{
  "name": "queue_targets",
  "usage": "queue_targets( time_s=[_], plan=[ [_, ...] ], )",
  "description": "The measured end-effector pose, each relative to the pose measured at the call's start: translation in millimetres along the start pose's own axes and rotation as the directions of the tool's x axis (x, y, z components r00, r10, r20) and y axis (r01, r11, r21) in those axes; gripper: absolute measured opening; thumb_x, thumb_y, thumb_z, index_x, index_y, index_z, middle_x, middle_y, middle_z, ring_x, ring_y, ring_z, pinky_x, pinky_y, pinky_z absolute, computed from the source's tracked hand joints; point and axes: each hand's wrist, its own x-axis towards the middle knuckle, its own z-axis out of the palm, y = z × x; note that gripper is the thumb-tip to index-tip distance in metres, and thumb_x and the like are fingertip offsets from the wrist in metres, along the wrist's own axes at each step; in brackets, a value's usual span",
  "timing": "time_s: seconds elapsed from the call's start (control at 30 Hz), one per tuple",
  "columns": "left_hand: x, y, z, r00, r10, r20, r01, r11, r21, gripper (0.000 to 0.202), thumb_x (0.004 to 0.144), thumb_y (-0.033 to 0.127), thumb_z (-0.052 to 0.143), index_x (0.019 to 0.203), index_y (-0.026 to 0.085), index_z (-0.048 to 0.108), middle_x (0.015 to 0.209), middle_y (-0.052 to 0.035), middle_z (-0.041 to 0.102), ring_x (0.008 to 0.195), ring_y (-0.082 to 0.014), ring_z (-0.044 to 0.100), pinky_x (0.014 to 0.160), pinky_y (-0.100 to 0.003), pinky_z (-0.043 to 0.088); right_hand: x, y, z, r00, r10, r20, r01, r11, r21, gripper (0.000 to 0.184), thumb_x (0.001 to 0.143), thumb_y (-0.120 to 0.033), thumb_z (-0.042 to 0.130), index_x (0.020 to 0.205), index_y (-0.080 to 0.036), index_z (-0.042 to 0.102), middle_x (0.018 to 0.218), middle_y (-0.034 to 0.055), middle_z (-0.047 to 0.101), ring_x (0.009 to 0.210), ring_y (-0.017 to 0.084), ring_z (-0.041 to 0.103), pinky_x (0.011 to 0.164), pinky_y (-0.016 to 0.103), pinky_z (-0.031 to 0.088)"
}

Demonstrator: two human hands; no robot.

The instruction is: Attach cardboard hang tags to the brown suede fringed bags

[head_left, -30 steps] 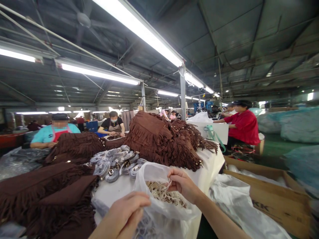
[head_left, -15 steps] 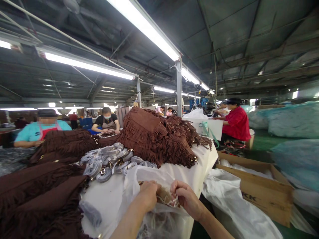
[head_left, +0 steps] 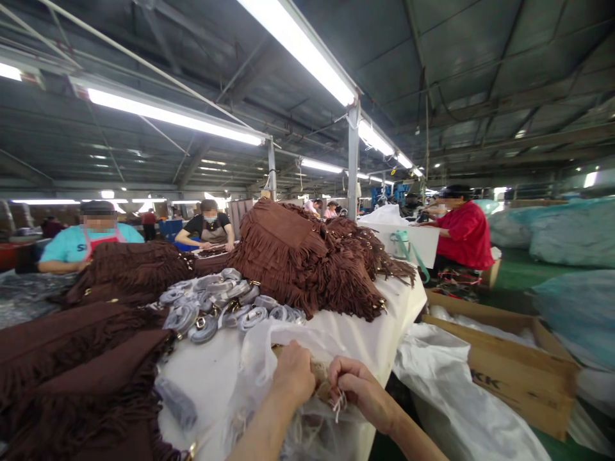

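Step in hand: the two hands are working together at the mouth of a translucent plastic bag (head_left: pixel 259 362), seemingly handling the white strings (head_left: pixel 339 404).
Next move: the work is probably calling for a firm fingertip pinch on the strings, with the other hand steadying the bag's mouth.
Right hand (head_left: pixel 358 387): thumb and fingers are closing tightly on the strings, whose loose ends are hanging just below; the forearm is slanting in from the lower right.
Left hand (head_left: pixel 295 374): fingers are curling down into the bag's mouth, knuckles up; whether they are gripping anything, I cannot tell.
Between the hands: some tan material (head_left: pixel 321 374) is showing inside the bag.
Beyond the left hand: coiled grey straps (head_left: pixel 221 307) are lying on the white table cover (head_left: pixel 211 374).
Farther ahead: a heap of brown fringed pieces (head_left: pixel 288 256) is rising.
Right of the hands: a white sack (head_left: pixel 442 378) is sagging beside a cardboard box (head_left: pixel 523 397).
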Motion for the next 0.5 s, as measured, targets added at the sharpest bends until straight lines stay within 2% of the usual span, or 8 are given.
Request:
queue_targets(
  time_s=[0.1, 0.17, 0.23, 0.3, 0.4, 0.5],
  plan=[
    [-4.7, -1.7, 2.5, 1.0, -0.017, -0.02, 0.016, 0.999, -0.035, 0.031, 0.071, 0.005, 0.053, 0.099, 0.013, 0.065, 0.115, -0.0127, 0.06, 0.109, -0.0264, 0.055, 0.091, -0.032, 0.041, -0.8, -0.8, 2.7, 1.0, 0.023, -0.01, -0.023, 1.0, -0.019, 0.01, 0.059, -0.018, 0.053, 0.066, -0.018, 0.06, 0.053, -0.0024, 0.06, 0.049, 0.012, 0.051, 0.052, 0.023, 0.038],
    [-7.4, -2.7, 2.7, 1.0, -0.022, -0.019, 0.021, 0.998, -0.058, 0.03, 0.071, 0.006, 0.054, 0.098, 0.013, 0.064, 0.114, -0.0117, 0.06, 0.109, -0.0249, 0.054, 0.091, -0.031, 0.041, -0.4, -1.2, 4.1, 0.999, 0.035, -0.019, -0.036, 0.999, -0.027, 0.01, 0.059, -0.018, 0.053, 0.066, -0.018, 0.06, 0.053, -0.0028, 0.06, 0.049, 0.012, 0.051, 0.051, 0.023, 0.037],
    [-8.7, -2.8, 3.9, 0.999, -0.042, -0.006, 0.041, 0.996, -0.076, 0.029, 0.07, 0.012, 0.06, 0.099, 0.013, 0.063, 0.117, -0.0135, 0.058, 0.111, -0.0276, 0.053, 0.093, -0.033, 0.041, 0.4, -1.3, 4.5, 0.999, 0.039, -0.02, -0.039, 0.999, -0.031, 0.011, 0.059, -0.018, 0.052, 0.067, -0.018, 0.06, 0.053, -0.003, 0.06, 0.048, 0.011, 0.05, 0.05, 0.022, 0.036],
    [-8.8, -2.2, 7.2, 0.997, -0.072, 0.001, 0.072, 0.993, -0.092, 0.039, 0.065, 0.016, 0.068, 0.103, 0.012, 0.061, 0.122, -0.0166, 0.055, 0.117, -0.0321, 0.049, 0.097, -0.036, 0.04, 0.9, -1.1, 4.1, 0.999, 0.042, -0.015, -0.043, 0.998, -0.035, 0.012, 0.059, -0.018, 0.052, 0.066, -0.018, 0.06, 0.053, -0.003, 0.06, 0.048, 0.011, 0.049, 0.05, 0.022, 0.034],
    [-8.4, -1.8, 14.8, 0.993, -0.115, -0.015, 0.112, 0.985, -0.128, 0.05, 0.058, 0.012, 0.071, 0.107, 0.012, 0.057, 0.129, -0.0191, 0.048, 0.125, -0.0349, 0.042, 0.101, -0.038, 0.036, 0.9, 0.1, 3.6, 0.999, 0.052, -0.011, -0.053, 0.998, -0.038, 0.012, 0.058, -0.017, 0.052, 0.066, -0.017, 0.061, 0.053, -0.0031, 0.06, 0.048, 0.011, 0.05, 0.05, 0.021, 0.034],
    [-8.5, -3.2, 19.1, 0.991, -0.121, -0.059, 0.108, 0.974, -0.199, 0.037, 0.063, 0.011, 0.065, 0.098, 0.016, 0.055, 0.121, -0.0131, 0.051, 0.117, -0.0282, 0.048, 0.095, -0.033, 0.039, 0.3, 1.9, 3.7, 0.998, 0.059, -0.018, -0.059, 0.998, -0.035, 0.011, 0.059, -0.017, 0.054, 0.068, -0.018, 0.06, 0.054, -0.0033, 0.059, 0.048, 0.01, 0.048, 0.05, 0.021, 0.034]
  ],
)
